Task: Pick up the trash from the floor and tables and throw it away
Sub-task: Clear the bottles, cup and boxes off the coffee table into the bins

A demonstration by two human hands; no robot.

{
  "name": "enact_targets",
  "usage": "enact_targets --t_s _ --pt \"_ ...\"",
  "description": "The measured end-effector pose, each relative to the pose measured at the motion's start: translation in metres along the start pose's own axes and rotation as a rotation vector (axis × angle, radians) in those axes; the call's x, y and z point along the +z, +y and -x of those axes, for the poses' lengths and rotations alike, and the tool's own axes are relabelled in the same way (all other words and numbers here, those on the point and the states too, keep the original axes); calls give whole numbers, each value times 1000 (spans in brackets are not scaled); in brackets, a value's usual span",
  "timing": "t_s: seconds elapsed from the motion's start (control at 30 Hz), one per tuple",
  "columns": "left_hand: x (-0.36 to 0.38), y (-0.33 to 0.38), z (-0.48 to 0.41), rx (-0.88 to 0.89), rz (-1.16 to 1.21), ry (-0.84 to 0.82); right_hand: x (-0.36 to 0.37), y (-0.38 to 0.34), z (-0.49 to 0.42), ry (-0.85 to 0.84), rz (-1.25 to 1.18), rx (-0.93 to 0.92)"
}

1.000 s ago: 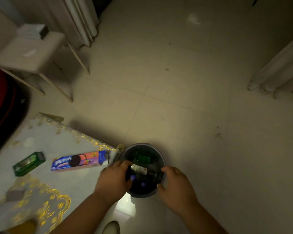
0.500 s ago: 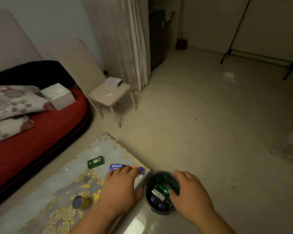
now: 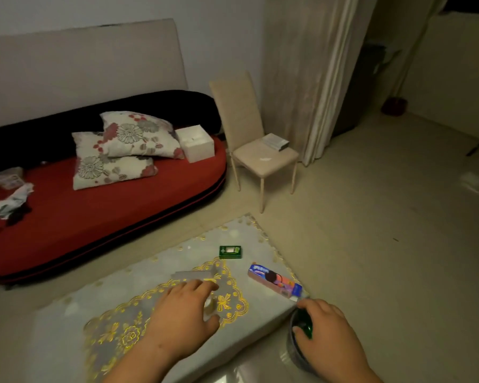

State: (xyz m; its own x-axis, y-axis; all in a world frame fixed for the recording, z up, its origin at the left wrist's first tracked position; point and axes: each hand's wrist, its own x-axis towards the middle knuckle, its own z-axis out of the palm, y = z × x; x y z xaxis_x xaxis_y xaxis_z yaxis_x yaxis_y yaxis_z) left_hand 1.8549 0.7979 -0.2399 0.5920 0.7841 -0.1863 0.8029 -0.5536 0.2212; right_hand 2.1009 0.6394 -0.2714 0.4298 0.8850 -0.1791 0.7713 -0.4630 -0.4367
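Observation:
A low table (image 3: 163, 272) with a grey and gold lace cloth fills the lower middle. On it lie a small green box (image 3: 230, 252), a long blue and pink cookie box (image 3: 274, 280) near the right corner, and a flat grey piece (image 3: 194, 275). My left hand (image 3: 183, 313) hovers over the cloth with fingers spread around a small pale yellowish object (image 3: 209, 304), which it mostly hides. My right hand (image 3: 329, 335) grips the rim of a dark round trash bin (image 3: 292, 352) on the floor beside the table's corner. Green trash (image 3: 304, 326) shows inside the bin.
A red sofa (image 3: 108, 205) with two floral pillows, a white box (image 3: 195, 143) and loose cloths stands behind the table. A beige chair (image 3: 263, 158) holding a small box stands beside it, next to a curtain (image 3: 315, 78). Tiled floor (image 3: 385, 230) stretches to the right.
My left hand has left the bin and moved left over the table, onto the small yellowish object. My right hand stays on the bin. The view has tilted up toward the sofa.

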Motion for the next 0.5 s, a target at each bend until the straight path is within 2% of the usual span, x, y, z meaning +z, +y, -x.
enact_targets --t_s 0.27,0.5 --pt "-18 -120 22 -45 40 -2 39 -101 -18 -34 5 -7" --pt "-18 -152 8 -27 45 -27 52 -131 -29 -43 -5 18"
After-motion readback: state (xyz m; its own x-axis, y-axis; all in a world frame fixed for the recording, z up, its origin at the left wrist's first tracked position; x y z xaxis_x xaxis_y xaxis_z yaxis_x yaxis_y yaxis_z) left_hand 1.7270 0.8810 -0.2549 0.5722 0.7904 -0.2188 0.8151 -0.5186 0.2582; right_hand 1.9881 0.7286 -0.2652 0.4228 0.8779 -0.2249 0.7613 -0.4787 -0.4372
